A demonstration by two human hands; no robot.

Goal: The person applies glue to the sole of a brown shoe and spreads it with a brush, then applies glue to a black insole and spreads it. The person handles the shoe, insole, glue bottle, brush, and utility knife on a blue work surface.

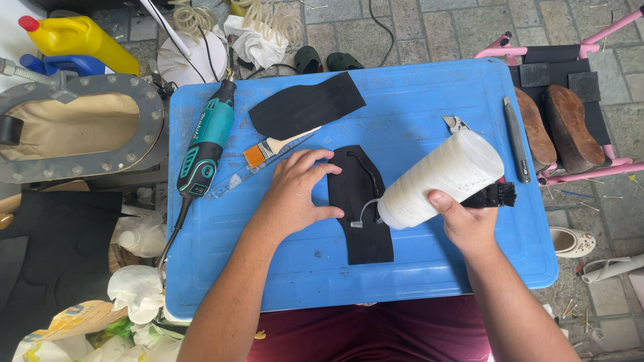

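Maroon lap (pixel 376 332) at bottom edge, forearms reaching up over blue table (pixel 429 268). L hand (pixel 295 194): fingers spread flat, not clenched, pressing on left edge of black sole piece (pixel 359 208) lying mid-table, long axis running away from the person. R hand (pixel 469 224): wrapped round white squeeze bottle (pixel 439 179), tipped on its side, nozzle w/ small clear cap strap pointing at the sole piece, tip just over its right edge. Thin dark curved line on the sole's upper part; can't tell if glue bead or cord. Step, by judgement: applying adhesive or fluid from bottle to the pinned sole. Next move calls for steady squeeze, L hand kept clear of the wet line. Also on table: second black sole piece (pixel 305 107) further back, teal rotary tool (pixel 204 144), orange-bristle brush (pixel 268 149), clear ruler (pixel 258 167), black brush (pixel 493 196) behind bottle, utility knife (pixel 516 141). Off-table: two wooden shoe lasts (pixel 553 127) on pink stand, yellow jug (pixel 77 39).
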